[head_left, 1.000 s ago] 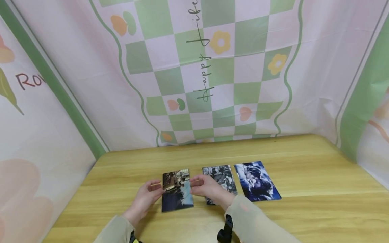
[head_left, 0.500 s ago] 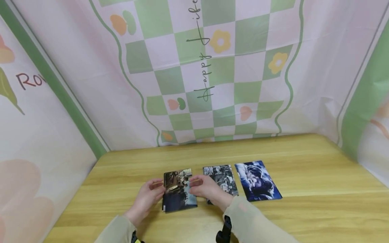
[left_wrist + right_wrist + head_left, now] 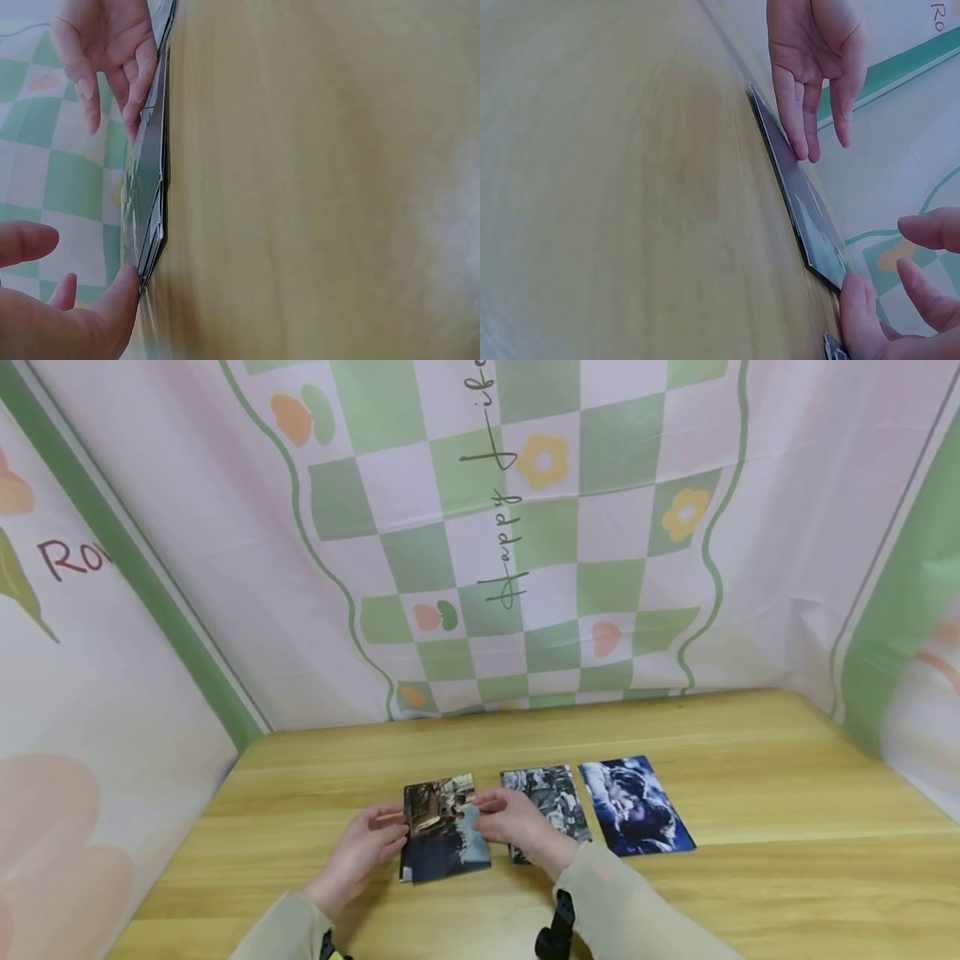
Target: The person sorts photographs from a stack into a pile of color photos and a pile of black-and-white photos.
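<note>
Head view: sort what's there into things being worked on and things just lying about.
In hand:
- photo stack, flat on the table
- left hand, fingers at its left edge
- right hand, fingers at its right edge

Lying about:
- grey photo, partly under the right hand
- blue photo
- checked backdrop

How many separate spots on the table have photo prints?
3: a small stack between the hands, a grey print partly under the right hand, and a blue print farthest right. The stack's own count is unclear.
</note>
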Motion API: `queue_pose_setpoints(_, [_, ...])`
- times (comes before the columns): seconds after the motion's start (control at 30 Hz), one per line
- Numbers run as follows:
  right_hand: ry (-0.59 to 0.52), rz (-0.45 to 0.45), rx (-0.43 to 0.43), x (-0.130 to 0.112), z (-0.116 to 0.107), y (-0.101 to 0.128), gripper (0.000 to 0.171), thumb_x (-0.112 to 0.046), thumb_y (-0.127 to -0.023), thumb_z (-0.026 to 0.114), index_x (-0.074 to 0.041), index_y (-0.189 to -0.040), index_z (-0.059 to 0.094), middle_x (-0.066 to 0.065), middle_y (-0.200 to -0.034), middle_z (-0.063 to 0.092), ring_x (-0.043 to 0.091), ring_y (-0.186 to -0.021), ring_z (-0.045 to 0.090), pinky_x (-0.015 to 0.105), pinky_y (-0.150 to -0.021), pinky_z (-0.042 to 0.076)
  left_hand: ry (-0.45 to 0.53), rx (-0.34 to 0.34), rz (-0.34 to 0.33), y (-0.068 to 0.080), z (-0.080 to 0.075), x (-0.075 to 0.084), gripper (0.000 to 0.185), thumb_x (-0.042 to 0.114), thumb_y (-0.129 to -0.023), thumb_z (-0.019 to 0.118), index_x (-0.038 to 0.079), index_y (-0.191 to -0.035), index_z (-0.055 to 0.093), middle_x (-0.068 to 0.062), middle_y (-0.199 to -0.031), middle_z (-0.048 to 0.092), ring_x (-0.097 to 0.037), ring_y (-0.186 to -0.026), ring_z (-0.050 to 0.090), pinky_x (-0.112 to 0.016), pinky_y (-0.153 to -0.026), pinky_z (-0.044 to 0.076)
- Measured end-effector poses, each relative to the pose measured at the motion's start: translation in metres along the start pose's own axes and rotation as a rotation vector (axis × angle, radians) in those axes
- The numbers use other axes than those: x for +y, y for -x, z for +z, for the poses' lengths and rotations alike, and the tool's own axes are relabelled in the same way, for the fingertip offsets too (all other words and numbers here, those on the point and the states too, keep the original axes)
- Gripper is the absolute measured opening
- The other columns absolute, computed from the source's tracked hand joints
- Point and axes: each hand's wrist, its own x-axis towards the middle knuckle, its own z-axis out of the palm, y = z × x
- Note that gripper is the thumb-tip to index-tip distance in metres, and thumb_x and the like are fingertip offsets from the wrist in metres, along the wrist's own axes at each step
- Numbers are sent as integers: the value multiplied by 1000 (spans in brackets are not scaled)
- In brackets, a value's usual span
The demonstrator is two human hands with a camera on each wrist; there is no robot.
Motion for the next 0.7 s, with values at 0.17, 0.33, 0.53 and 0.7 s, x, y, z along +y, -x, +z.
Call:
queue_pose_setpoints(0.17, [-7,8,-16,-1,0,1,37,1,-85,63,8,-120,54,26,-123,52,29,-101,60,38,-84,57,-8,-4,-25,0,1,2,39,-9,-89,50,-16,-127,41,-38,-127,45,-33,-108,58,-40,-96,51])
queue_pose_setpoints(0.33, [-17,31,-17,-2,1,1,36,0,-85,62,7,-120,54,25,-123,52,27,-100,61,38,-84,57,3,2,-44,-2,2,4,37,-6,-90,49,-16,-125,42,-35,-123,49,-31,-106,58,-43,-97,51])
queue_pose_setpoints(0.53, [-43,57,-4,-3,2,0,35,-1,-87,61,6,-120,54,24,-121,54,22,-93,62,36,-81,57,72,4,-81,-3,1,5,36,-1,-94,45,-17,-126,39,-37,-122,49,-40,-113,54,-46,-97,50])
queue_pose_setpoints(0.7, [-80,46,7,-3,2,1,34,-1,-88,58,8,-120,53,23,-117,56,21,-91,63,36,-80,57,98,3,-120,-5,-1,4,38,1,-96,42,-16,-129,38,-37,-127,47,-36,-111,56,-45,-97,50])
